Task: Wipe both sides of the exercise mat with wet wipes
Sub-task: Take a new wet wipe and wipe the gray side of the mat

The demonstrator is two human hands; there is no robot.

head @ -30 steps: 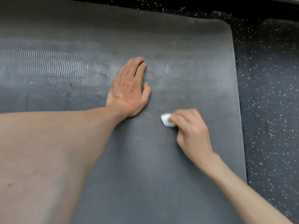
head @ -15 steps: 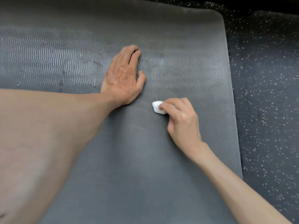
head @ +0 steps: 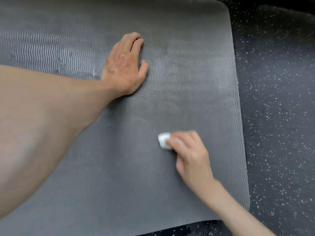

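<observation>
Grey ribbed foam exercise mat (head: 187, 193) is laid flat on a black rubber floor with white speckles (head: 276, 116). Its right edge and both rounded right corners are seen; the left part runs out of view. A wavy ridged texture is noted over the whole upper face. Paler, shiny streaks are noted on the far-left part of the surface, beyond the left forearm.

Left hand (head: 125, 65) is laid palm-down on the mat, in the upper middle. Its fingers (head: 134, 41) are held straight and close together, with the thumb set slightly apart; nothing is gripped. The bare left forearm is seen across the lower left of the view.

Right hand (head: 190, 154) is placed on the mat nearer the person, toward the right edge but apart from it. A small white wadded wet wipe (head: 163, 140) is pinched under its curled fingers (head: 180, 140) and pressed against the mat surface; the wipe's left end is seen past the fingertips. Right hand and wipe are blurred, so exact finger placement cannot be told.

The two hands are well apart.
</observation>
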